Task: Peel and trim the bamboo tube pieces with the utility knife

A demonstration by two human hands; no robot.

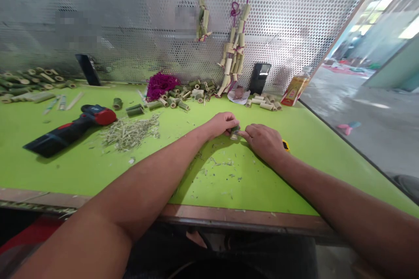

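My left hand [223, 124] is closed around a short piece of bamboo [234, 136], green on the outside with a pale cut end facing me. Against its right side, my right hand [262, 137] is closed on what looks like a utility knife [286, 145]. Only the yellow and black rear end of the knife sticks out behind the palm; fingers hide most of the handle, and the blade by the bamboo is too small to see well. Small bamboo shavings [225, 163] lie scattered on the green table just below both hands.
A cordless power tool [70, 130] lies left, beside a heap of shavings [131, 133]. Behind are purple cord [161, 86], cut bamboo pieces [173, 100], a phone [260, 77] and a bottle [295, 88]. Bamboo strings [234, 52] hang on the perforated metal wall [140, 13].
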